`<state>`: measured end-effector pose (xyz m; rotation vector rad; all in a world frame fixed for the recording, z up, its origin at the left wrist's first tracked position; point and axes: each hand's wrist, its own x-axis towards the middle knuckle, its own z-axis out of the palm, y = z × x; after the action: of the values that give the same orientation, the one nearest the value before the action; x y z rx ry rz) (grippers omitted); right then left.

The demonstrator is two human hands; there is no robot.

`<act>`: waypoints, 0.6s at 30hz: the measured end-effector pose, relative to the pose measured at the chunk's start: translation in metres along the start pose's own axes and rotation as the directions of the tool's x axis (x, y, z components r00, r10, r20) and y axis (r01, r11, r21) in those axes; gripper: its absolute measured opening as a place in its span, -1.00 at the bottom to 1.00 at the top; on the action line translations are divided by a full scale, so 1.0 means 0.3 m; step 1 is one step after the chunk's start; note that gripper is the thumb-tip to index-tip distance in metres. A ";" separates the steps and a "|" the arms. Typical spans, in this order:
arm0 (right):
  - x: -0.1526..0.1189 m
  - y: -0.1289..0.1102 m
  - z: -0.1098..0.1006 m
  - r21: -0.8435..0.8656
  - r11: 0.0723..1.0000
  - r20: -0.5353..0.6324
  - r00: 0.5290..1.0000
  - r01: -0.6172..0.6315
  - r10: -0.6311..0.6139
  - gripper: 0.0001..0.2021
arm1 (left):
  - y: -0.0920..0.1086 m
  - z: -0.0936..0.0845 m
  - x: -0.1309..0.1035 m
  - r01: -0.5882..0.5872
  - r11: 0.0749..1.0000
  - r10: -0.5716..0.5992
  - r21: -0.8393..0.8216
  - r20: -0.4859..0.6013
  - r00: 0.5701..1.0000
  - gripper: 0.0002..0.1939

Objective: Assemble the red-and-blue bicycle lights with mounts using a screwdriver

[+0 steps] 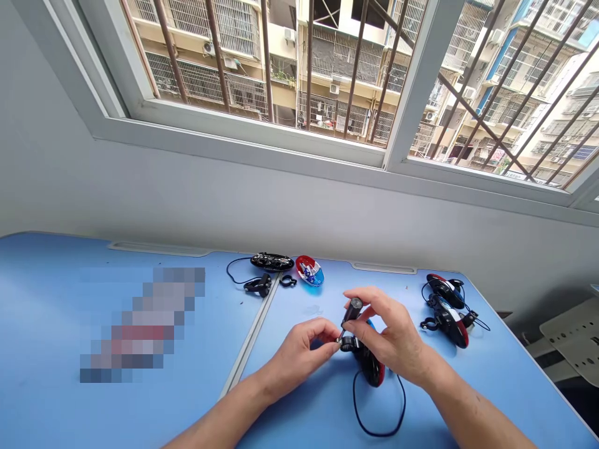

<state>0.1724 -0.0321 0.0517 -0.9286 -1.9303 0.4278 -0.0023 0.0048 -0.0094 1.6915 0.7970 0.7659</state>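
My right hand (390,327) is closed on a short black-handled screwdriver (354,309), tilted with its tip down at a black ring clamp (348,343). The clamp is joined to an oval black bicycle horn (374,369) with red and blue parts, partly hidden under my right hand. At the clamp's left end, my left hand (304,352) pinches with thumb and forefinger; a small screw seems to be there, too small to be sure. A black cable (380,434) loops from the horn toward me on the blue table (290,418).
Behind my hands lie an opened black housing (272,261) with a cable, a black bracket (258,285), a loose ring clamp (287,280) and a red-blue cover (309,271) holding small parts. Two similar horns (449,321) sit at right. A blurred-out object (145,324) is at left.
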 end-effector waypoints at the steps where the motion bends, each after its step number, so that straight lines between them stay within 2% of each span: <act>1: 0.000 0.001 0.001 0.010 1.000 -0.009 1.000 -0.012 0.013 -0.67 | 0.001 0.001 0.000 0.006 1.000 -0.006 0.000 -0.002 1.000 -0.89; 5: 0.000 0.005 -0.003 0.059 0.997 -0.039 0.998 -0.052 0.054 -0.60 | 0.006 0.003 0.001 0.023 1.000 -0.023 -0.007 -0.002 1.000 -0.89; 9: -0.003 0.007 -0.013 0.076 0.995 0.015 0.998 -0.057 0.056 -0.56 | 0.008 0.001 0.001 0.021 1.000 -0.021 -0.020 -0.001 1.000 -0.90; 18: -0.003 0.016 -0.016 0.053 0.996 0.014 0.997 -0.070 0.070 -0.60 | 0.007 0.000 0.000 0.007 1.000 -0.006 -0.026 0.033 0.999 -0.93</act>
<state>0.1787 -0.0301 0.0507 -0.9633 -1.8925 0.5245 -0.0022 0.0043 -0.0074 1.6734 0.7669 0.7391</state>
